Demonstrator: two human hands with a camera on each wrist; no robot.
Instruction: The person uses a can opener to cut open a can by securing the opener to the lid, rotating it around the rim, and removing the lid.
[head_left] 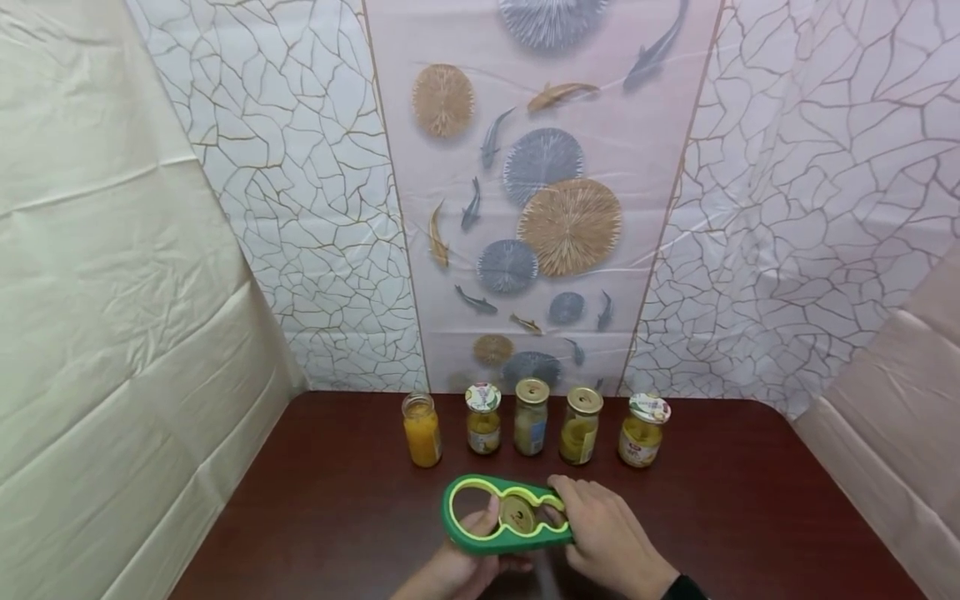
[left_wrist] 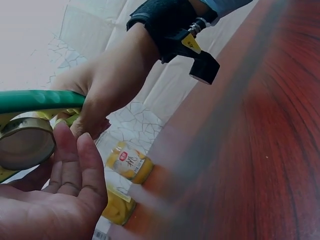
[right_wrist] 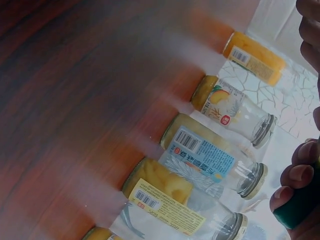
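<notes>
My right hand [head_left: 611, 529] grips the narrow end of a green jar opener [head_left: 468, 546] with yellow-lined ring openings. A gold jar lid [head_left: 517, 515] sits in the opener's middle ring; in the left wrist view, the lid's pale underside [left_wrist: 25, 149] faces down with no jar beneath. Below the opener is my left hand [head_left: 468, 562], palm up. Its thumb shows through the large ring, close to the lid's edge. Its extended fingers [left_wrist: 90, 170] reach up beside the lid. In the right wrist view, curled right fingers [right_wrist: 300, 172] hold the opener's green end.
Several glass jars stand in a row along the back of the dark red table [head_left: 322, 517]. The leftmost, an orange-filled jar [head_left: 422, 433], shows no lid. Lidded are a small fruit jar [head_left: 483, 421], two gold-lidded jars [head_left: 531, 421] and the rightmost jar [head_left: 641, 433]. Patterned cloth hangs behind.
</notes>
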